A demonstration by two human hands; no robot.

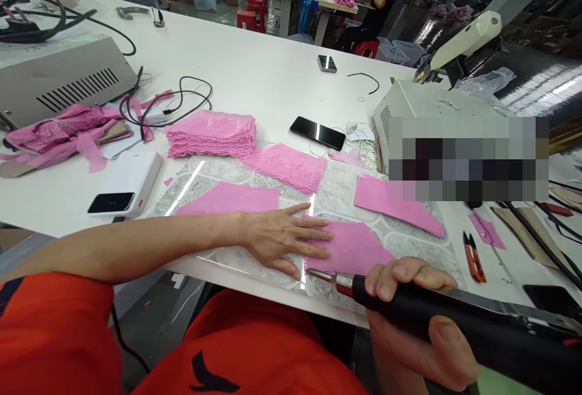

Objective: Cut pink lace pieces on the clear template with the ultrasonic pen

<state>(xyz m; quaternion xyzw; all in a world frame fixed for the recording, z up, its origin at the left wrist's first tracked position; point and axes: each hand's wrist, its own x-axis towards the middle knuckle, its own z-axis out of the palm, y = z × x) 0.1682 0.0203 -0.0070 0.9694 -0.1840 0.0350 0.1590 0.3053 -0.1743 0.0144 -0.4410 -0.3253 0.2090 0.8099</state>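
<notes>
1. Head view, low centre: left hand (284,237) lies palm down, fingers (313,223) spread wide and gripping nothing, pressing the left edge of a pink fabric piece (354,249) onto the patterned clear mat (336,189).
2. Lower right of the frame: right hand (409,316) has its fingers wrapped fully around the black-handled tool (454,322). The tool's metal tip (325,276) sits at the near edge of that same piece, just beside the left hand's little finger.
3. Judgement: the piece seems pinned for work along its near edge. Any stroke from here calls for flat, steady pressure and the left fingers kept off the tip's line.
4. Middle of the frame: two more pink pieces (230,198) (395,204) lie on the mat, and a lace stack (211,133) and a phone (317,132) sit farther up the bench (254,68).
</notes>
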